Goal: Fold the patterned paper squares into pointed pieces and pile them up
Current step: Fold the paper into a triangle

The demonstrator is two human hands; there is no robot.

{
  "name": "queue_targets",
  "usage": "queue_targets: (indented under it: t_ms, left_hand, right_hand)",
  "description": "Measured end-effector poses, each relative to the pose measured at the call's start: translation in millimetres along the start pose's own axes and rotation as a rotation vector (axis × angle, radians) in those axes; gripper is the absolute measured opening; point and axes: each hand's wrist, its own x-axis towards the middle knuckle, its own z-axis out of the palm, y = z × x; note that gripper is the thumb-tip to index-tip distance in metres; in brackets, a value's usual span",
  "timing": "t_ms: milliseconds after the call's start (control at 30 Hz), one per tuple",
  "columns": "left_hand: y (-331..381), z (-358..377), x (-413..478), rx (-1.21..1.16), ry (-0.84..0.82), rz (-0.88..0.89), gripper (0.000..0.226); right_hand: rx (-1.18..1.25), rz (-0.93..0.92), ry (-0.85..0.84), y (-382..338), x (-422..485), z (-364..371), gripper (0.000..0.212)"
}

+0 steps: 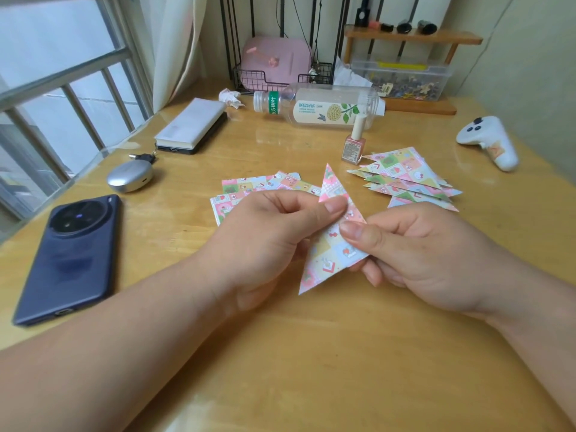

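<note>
Both hands hold one folded patterned paper piece above the table; it is a long pointed shape with tips up and down. My left hand pinches its upper part between thumb and fingers. My right hand pinches its right edge, thumb on top. Behind my left hand lies a stack of flat patterned paper squares, partly hidden. To the right rear sits a pile of folded pointed pieces.
On the wooden table: a dark phone at left, a silver earbud case, a notebook on a device, a lying bottle, a nail polish bottle, a white controller. Window at left.
</note>
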Motion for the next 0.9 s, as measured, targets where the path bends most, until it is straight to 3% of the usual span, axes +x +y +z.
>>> queue_targets:
  t_ms: [133, 267, 433, 633, 767, 900]
  left_hand:
    - [-2.6, 1.5, 0.1, -0.012, 0.061, -0.001, 0.033]
    - [1.0, 0.0, -3.2, 0.375, 0.120, 0.045, 0.030]
    - [6.5, -0.3, -7.3, 0.629, -0.007, 0.066, 0.028]
    - [8.4, -1.6, -9.6, 0.710, -0.126, 0.001, 0.025]
    - [9.9, -0.8, -9.8, 0.702, -0.190, -0.030, 0.027]
    - [11.1, -4.6, -9.3, 0.724, -0.205, -0.045, 0.027]
  right_hand:
    - [-0.014, 0.021, -0.044, -1.4, -0.4, 1.5, 0.056]
    - [-0.095, -0.019, -0.067, -2.3, -4.0, -4.1, 0.054]
    - [0.192, -0.168, 0.103, -3.8, -3.0, -11.7, 0.014]
    - [-0.010, -0.184, 0.061, -0.3, -2.6, -9.6, 0.003]
    - [-0.144, -0.158, 0.039, -2.8, -4.4, -20.0, 0.010]
    - [-0.063, -0.136, 0.285, 7.2, -1.5, -55.8, 0.016]
